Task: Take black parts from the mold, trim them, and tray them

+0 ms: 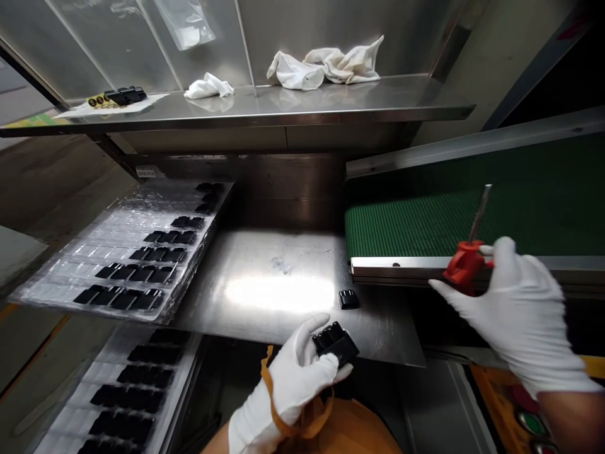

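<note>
Holding a black block [344, 348] at the near edge of the desk [265, 252], the left hand [300, 372] is sitting well left of the right hand [522, 315], which is gripping a red-handled tool [464, 267] whose metal shaft [480, 214] is pointing away from the block.

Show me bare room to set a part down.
Free: steel tabletop between the upper tray and lone black piece; left end of the green belt. Crowded: tabletop's near edge, at the left hand and its black block; belt's near rail, around the right hand and red tool.
</note>
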A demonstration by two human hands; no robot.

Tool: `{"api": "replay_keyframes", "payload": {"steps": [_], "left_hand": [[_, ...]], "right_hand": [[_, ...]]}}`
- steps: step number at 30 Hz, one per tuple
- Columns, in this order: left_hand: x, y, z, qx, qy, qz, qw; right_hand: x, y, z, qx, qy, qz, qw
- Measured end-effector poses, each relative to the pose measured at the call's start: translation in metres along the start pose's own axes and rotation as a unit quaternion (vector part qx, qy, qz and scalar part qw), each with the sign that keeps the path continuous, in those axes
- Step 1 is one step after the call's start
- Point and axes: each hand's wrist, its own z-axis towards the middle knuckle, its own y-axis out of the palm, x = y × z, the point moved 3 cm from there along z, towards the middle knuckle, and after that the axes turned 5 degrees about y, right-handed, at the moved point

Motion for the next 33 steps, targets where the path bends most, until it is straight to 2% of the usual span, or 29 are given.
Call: {"api": "replay_keyframes", "payload": {"steps": [2,4,5,7,10,13,15,18,23,25,27,29,33], "left_hand": [[0.001,0.001,0.0,0.001,0.007,0.009,1.0],[0.001,0.002,0.001,0.0,0.015,0.018,1.0],[0.001,0.003,0.002,-0.003,0.02,0.024,1.0],[0.001,0.004,0.004,-0.007,0.035,0.042,0.998],[0.006,0.008,0.005,-0.016,0.062,0.081,0.995],[0.012,0.01,0.006,-0.024,0.083,0.114,0.99],[0.016,0.009,0.005,-0.022,0.103,0.124,0.987],[0.018,0.006,0.004,-0.02,0.122,0.119,0.985],[0.02,0.001,0.001,-0.015,0.113,0.107,0.988],[0.022,0.0,0.0,-0.02,0.105,0.097,0.989],[0.024,-0.002,0.0,-0.021,0.106,0.082,0.991],[0.024,-0.005,0.003,-0.017,0.121,0.061,0.991],[0.014,-0.009,0.01,-0.01,0.136,0.01,0.991]], "right_hand": [[-0.008,-0.013,-0.017,0.027,0.061,0.096,0.993],[-0.02,-0.02,-0.042,0.036,0.106,0.24,0.964],[-0.029,-0.019,-0.056,0.008,0.109,0.319,0.941],[-0.052,-0.01,-0.081,-0.12,0.097,0.434,0.887],[-0.088,0.004,-0.105,-0.249,0.094,0.521,0.811],[-0.114,0.009,-0.111,-0.299,0.089,0.574,0.757],[-0.122,0.01,-0.11,-0.303,0.088,0.595,0.739],[-0.128,0.012,-0.109,-0.296,0.079,0.608,0.732],[-0.137,0.018,-0.108,-0.308,0.023,0.624,0.718],[-0.143,0.017,-0.107,-0.288,0.013,0.636,0.716],[-0.147,0.011,-0.104,-0.238,0.003,0.647,0.725],[-0.149,0.002,-0.102,-0.174,-0.023,0.641,0.747],[-0.151,-0.018,-0.097,-0.042,-0.139,0.581,0.801]]}}
